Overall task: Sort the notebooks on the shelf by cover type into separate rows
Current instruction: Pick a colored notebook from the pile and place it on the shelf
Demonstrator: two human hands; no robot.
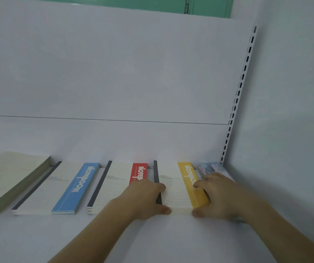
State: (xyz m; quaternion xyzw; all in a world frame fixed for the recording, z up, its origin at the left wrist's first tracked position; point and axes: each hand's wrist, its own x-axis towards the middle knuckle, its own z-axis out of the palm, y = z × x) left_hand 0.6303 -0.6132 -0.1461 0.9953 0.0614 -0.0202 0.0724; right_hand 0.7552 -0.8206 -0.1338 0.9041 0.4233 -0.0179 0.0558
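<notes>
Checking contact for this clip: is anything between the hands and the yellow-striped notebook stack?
Nothing visible. The left hand and right hand already hold the yellow-striped notebook stack from both sides, thumbs at its front edge. The red-striped stack lies close on its left, partly under the left hand, and a patterned notebook close on its right.

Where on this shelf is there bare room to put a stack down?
The front strip of the shelf is bare left of the arms. The back row is crowded: plain stack, blue, red and yellow stacks, with both hands on the yellow.
</notes>
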